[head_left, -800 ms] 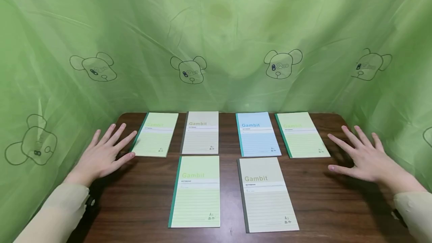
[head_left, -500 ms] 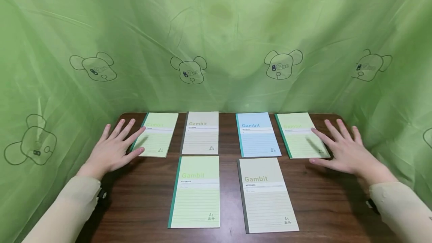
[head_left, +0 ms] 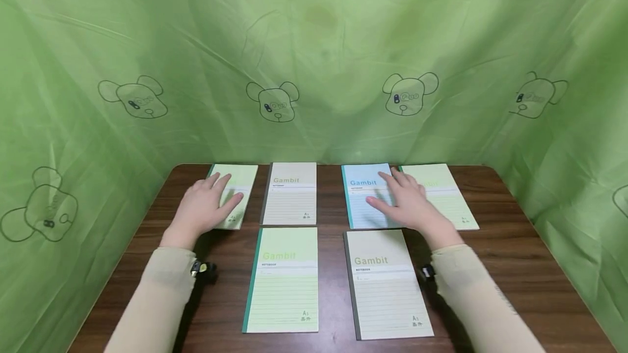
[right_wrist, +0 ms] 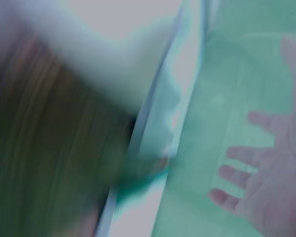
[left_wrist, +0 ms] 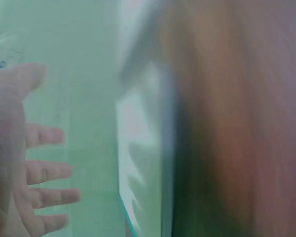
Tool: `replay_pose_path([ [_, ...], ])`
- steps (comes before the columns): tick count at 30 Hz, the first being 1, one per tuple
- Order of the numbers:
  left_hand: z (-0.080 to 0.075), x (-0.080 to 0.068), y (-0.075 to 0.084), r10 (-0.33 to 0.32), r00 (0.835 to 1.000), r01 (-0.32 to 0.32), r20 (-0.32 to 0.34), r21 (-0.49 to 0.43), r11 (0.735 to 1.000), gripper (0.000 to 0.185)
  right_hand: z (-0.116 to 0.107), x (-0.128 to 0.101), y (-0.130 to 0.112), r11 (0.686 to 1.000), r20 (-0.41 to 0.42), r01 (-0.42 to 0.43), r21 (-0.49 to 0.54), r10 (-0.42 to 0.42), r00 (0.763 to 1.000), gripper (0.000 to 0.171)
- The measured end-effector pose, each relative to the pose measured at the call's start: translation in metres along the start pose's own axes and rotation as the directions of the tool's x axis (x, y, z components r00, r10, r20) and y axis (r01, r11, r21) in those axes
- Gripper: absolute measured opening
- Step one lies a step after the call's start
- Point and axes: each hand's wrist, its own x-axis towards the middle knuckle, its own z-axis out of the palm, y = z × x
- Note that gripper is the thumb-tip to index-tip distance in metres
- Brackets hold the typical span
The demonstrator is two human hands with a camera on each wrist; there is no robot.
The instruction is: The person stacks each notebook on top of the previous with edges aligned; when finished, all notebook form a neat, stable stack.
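Notebooks are lying flat on the brown bench, four in the far row and two near; the left hand (head_left: pixel 208 204) is resting flat and wide on the far-left green notebook (head_left: pixel 235 192); the right hand (head_left: pixel 403 203) is lying spread across the blue notebook (head_left: pixel 360 198) and the far-right green notebook (head_left: pixel 448 195); neither is holding anything; I think gathering is just starting, so next the fingers need to curl under an edge.

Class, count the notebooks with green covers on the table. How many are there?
3. One at back left under the left hand, one at back right beside the right hand, one in the front row, left. None looks hidden.
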Motion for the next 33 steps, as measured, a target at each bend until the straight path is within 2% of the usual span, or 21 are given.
replay_pose_path([
  [3,0.002,0.007,0.017,-0.033,0.999,0.032,-0.007,-0.130,0.991,0.078,0.019,0.015,-0.019,0.993,-0.031,0.041,0.109,-0.038,0.999,0.083],
  [6,0.007,0.014,0.032,-0.084,0.996,0.082,0.003,-0.251,0.964,0.076,0.035,0.025,-0.036,0.970,-0.039,0.045,0.237,-0.036,0.999,0.078],
  [10,0.015,0.020,0.052,-0.147,0.988,0.154,0.049,-0.338,0.928,0.073,0.053,0.036,-0.061,0.917,-0.025,-0.013,0.399,0.025,0.999,0.072],
  [15,0.024,0.025,0.067,-0.199,0.972,0.232,0.123,-0.416,0.879,0.071,0.071,0.049,-0.086,0.862,0.003,-0.089,0.498,0.101,0.995,0.067],
  [19,0.030,0.028,0.074,-0.239,0.958,0.287,0.160,-0.463,0.839,0.073,0.082,0.058,-0.099,0.821,0.037,-0.162,0.548,0.170,0.985,0.065],
  [23,0.038,0.029,0.078,-0.273,0.944,0.329,0.184,-0.489,0.808,0.073,0.092,0.063,-0.105,0.804,0.067,-0.206,0.558,0.203,0.977,0.064],
  [26,0.042,0.030,0.079,-0.296,0.936,0.351,0.189,-0.488,0.799,0.071,0.097,0.064,-0.108,0.797,0.080,-0.217,0.564,0.209,0.975,0.063],
  [29,0.044,0.031,0.081,-0.308,0.932,0.362,0.189,-0.487,0.795,0.069,0.102,0.064,-0.110,0.802,0.078,-0.214,0.558,0.206,0.976,0.062],
  [33,0.044,0.031,0.085,-0.322,0.926,0.377,0.196,-0.499,0.781,0.065,0.106,0.063,-0.117,0.787,0.092,-0.218,0.578,0.202,0.975,0.063],
])
